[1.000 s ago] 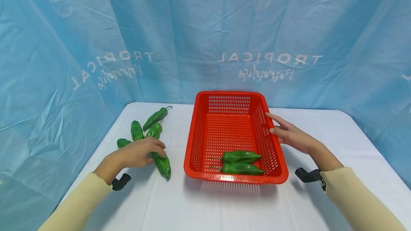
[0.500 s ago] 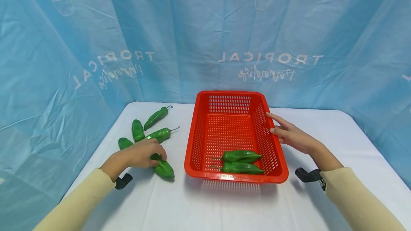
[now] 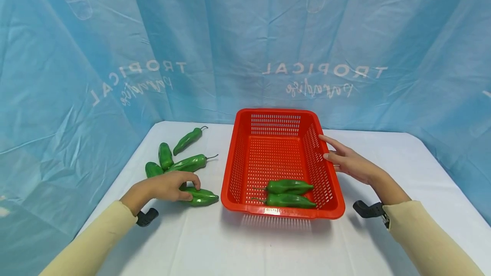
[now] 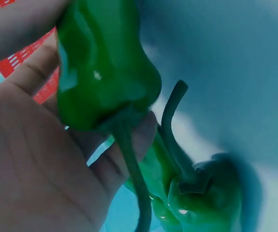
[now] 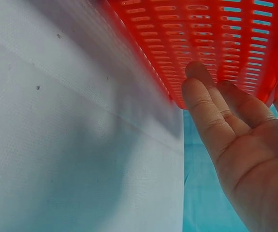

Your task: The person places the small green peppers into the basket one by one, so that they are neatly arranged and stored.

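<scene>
My left hand grips a glossy green chili pepper near its stem end, tip pointing right toward the basket. In the left wrist view the pepper lies between thumb and fingers, its stem hanging past the palm. A red perforated plastic basket stands at centre. Inside it, near the front wall, two green peppers lie side by side. My right hand rests at the basket's right rim. In the right wrist view, its extended fingers lie along the outer wall.
Several loose green peppers lie on the white table left of the basket: one at the back, one just behind my left hand, two more farther left. A blue printed curtain hangs behind the table and along its left side.
My left hand has drawn the pepper away from the pile and turned it, so its tip swings from frontward to rightward. A neighbouring pepper shifted and came into fuller view. The right hand stays put.
</scene>
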### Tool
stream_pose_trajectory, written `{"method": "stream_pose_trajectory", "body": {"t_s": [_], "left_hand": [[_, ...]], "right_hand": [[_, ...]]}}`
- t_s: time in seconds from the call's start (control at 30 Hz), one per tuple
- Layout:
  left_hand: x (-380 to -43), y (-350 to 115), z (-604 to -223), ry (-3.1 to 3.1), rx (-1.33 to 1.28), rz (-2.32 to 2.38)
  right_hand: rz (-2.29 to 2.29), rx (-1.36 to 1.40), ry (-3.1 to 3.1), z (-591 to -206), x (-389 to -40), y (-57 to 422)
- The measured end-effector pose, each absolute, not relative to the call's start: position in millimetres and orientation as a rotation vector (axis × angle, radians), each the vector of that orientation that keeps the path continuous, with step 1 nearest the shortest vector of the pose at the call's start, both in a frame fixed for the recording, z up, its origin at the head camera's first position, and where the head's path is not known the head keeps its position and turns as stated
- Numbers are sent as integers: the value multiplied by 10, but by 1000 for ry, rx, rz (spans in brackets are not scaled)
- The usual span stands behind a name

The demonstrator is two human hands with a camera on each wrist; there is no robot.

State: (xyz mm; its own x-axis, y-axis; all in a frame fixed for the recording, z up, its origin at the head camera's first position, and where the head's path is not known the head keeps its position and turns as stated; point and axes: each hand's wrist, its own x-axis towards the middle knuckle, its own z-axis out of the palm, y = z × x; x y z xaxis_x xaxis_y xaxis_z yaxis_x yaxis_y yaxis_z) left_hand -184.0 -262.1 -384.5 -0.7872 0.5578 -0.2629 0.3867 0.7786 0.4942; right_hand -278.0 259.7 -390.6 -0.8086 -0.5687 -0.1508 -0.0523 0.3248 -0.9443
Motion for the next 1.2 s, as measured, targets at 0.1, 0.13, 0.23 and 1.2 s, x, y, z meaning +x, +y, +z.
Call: {"method": "stream_pose_trajectory", "body": {"t_s": [0.1,0.13,0.23,1.2], "left_hand": [[-1832,-2622,-3863,2531,699,623],[-1828,-2622,-3867,2518,695,634],[-1810,-2618,-3872,2470,699,686],[-1846,-2775,-3978,2430,641,1000]], "right_hand": [[-1489,-558,2141,-3917,-2788,2607],[-1489,-554,2140,-3917,-2789,2605],[-1491,-548,2140,-3928,-2802,2606],[-1495,-544,2132,-3938,-2814,2602]]}}
